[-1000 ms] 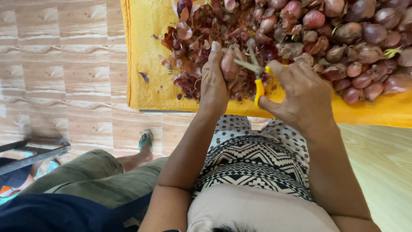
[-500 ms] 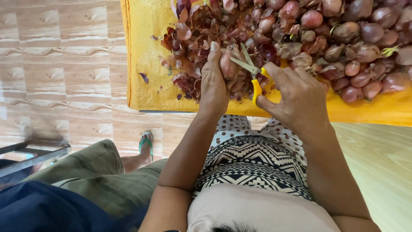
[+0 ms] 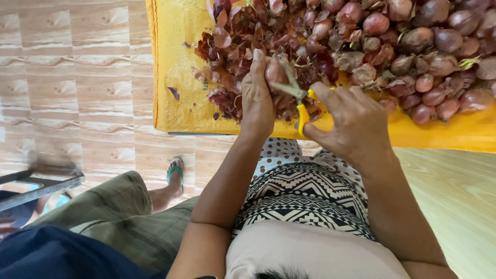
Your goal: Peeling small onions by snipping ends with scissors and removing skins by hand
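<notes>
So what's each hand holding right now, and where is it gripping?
The left hand pinches a shallot between thumb and fingers, around its body. The right hand holds the scissors by their yellow handles, blades pointing at the shallot.

Reddish shallot (image 3: 274,72) (upright) against yellow-handled scissors (image 3: 299,101)
</notes>
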